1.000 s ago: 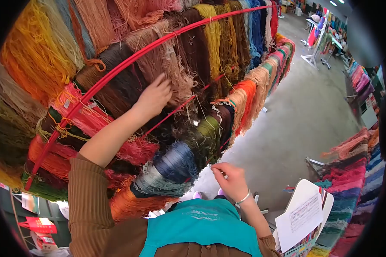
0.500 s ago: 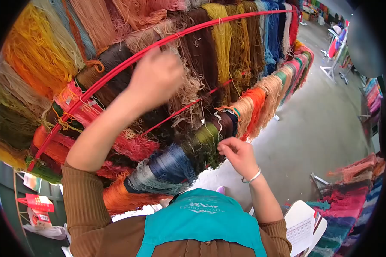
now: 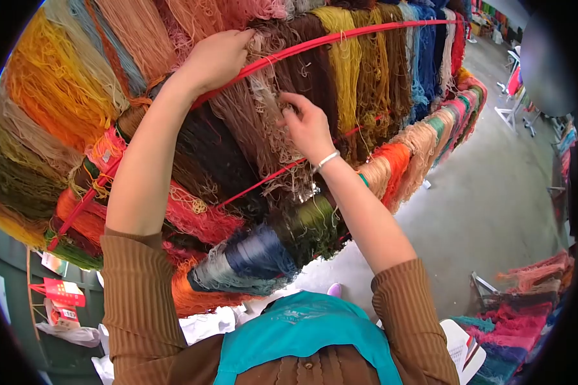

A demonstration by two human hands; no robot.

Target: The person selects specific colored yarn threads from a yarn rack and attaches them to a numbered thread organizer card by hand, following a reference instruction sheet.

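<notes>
Skeins of yarn in many colours hang over a rack. My left hand (image 3: pixel 218 59) is up at the top of a beige-brown skein (image 3: pixel 263 96), above the red band, its fingertips closed on the yarn there. Lower down, my right hand (image 3: pixel 309 130), with a bracelet on the wrist, pinches loose strands of the same skein between thumb and forefinger. A red band (image 3: pixel 340 36) runs across the front of the skeins. Beside the beige-brown yarn hang a dark brown skein (image 3: pixel 309 70) and a yellow skein (image 3: pixel 341 70).
A lower bar in front carries a blue skein (image 3: pixel 257 247), an olive skein (image 3: pixel 315 215) and an orange skein (image 3: pixel 395 168). More coloured yarn (image 3: pixel 520 314) lies at lower right, near a white chair (image 3: pixel 459 343) with a printed sheet. Grey floor (image 3: pixel 469 212) stretches off to the right.
My left hand has moved up to the top of the beige-brown skein. My right hand has risen from beside the lower olive skein to that skein's hanging strands.
</notes>
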